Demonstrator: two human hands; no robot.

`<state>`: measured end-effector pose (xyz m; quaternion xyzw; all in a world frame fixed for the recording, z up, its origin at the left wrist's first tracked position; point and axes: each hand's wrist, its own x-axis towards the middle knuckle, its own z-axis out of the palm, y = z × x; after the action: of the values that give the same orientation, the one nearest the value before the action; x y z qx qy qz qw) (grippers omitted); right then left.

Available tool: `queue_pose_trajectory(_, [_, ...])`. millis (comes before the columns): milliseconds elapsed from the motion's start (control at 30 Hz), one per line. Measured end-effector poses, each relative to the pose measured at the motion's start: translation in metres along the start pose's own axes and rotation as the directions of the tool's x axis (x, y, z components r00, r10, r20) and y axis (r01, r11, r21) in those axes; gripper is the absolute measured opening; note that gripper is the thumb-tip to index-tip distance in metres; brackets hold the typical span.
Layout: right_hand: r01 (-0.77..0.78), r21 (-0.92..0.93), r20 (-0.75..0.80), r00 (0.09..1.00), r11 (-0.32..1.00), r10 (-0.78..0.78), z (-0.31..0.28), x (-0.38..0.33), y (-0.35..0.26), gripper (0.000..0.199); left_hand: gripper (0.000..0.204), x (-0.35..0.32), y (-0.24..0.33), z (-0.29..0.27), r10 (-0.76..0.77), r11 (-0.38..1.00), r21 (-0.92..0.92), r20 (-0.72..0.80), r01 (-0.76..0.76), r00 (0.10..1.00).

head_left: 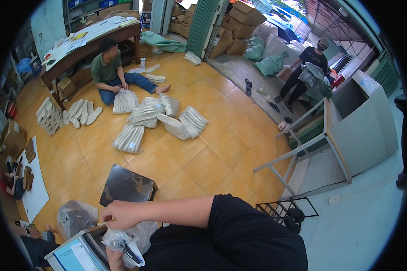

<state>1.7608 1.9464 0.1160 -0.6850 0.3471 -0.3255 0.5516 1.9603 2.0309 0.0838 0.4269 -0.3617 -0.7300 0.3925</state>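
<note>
A crumpled clear plastic bag (122, 238) sits at the bottom of the view, close to the person's chest, over the edge of a light grey machine (77, 253) with a pale blue panel. The bag looks thin, soft and very light, and probably slippery. It would crush under any grip, so bunching its loose top edge seems the safest hold. It has no firm shape. Its bulk runs roughly from upper left to lower right, and I cannot tell where its mouth opens.

The right hand (120, 214) reaches across the body from the right, its bare forearm level across the frame below a black sleeve. Its fingers curl narrowly and pinch the upper edge of the bag. The left hand (115, 257) is mostly hidden beneath the bag. It appears to be wrapped around a white and dark handheld device (133, 254), perhaps a scanner, but the grip is not clearly visible.

Just beyond the hands, a dark flat panel (127, 185) lies on the orange tiled floor (208, 167). A second filled plastic bag (76, 217) rests to the left. Farther off, a seated person (111, 72) sorts bundles of white shoe insoles (160, 117) on the floor. Another person (309, 65) stands at the upper right carrying a bag.
</note>
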Motion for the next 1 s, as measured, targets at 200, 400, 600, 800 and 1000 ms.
queue_pose_trajectory(200, [-0.083, -0.199, 0.001, 0.996, 0.977, 0.084, 0.0, 0.005, 0.0, 0.023, 0.093, 0.001, -0.007, 0.0, 0.025, 0.999, -0.04, -0.016, -0.026, 1.0])
queue_pose_trajectory(400, [-0.115, -0.206, 0.049, 0.991, 0.972, 0.128, -0.008, 0.001, 0.002, 0.026, 0.092, 0.002, -0.014, -0.001, 0.081, 0.997, 0.003, -0.053, -0.081, 0.995])
queue_pose_trajectory(600, [-0.147, -0.106, 0.032, 0.988, 0.983, 0.151, -0.014, 0.002, 0.004, 0.033, 0.078, 0.002, -0.009, -0.006, 0.103, 0.995, -0.005, 0.039, -0.103, 0.994])
queue_pose_trajectory(800, [-0.201, -0.026, 0.008, 0.98, 0.979, 0.201, -0.015, 0.004, 0.012, 0.033, 0.084, 0.005, -0.016, -0.011, 0.116, 0.993, 0.03, -0.071, -0.114, 0.991])
queue_pose_trajectory(1000, [-0.221, 0.011, -0.173, 0.96, 0.975, 0.219, -0.012, 0.003, 0.021, 0.032, 0.072, 0.008, -0.033, -0.035, 0.147, 0.988, -0.006, -0.211, -0.151, 0.966])
